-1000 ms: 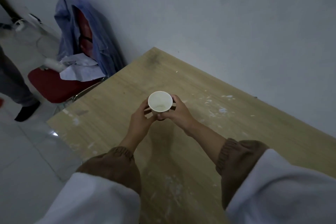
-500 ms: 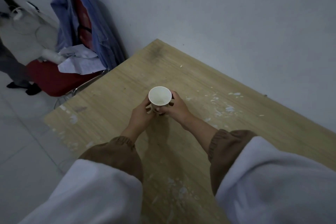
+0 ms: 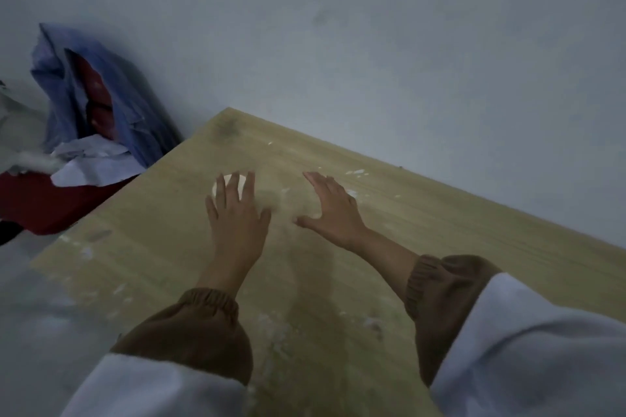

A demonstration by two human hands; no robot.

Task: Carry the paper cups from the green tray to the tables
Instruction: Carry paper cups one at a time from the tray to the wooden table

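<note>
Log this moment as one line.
left hand: open, partly hiding paper cup | right hand: open, empty | paper cup: on table, not gripped

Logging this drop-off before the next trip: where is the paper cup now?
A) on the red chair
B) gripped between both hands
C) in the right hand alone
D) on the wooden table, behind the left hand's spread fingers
D: the white rim of the paper cup shows between the fingers of the left hand on the wooden table; that hand and the right hand are open, gripping nothing.
</note>
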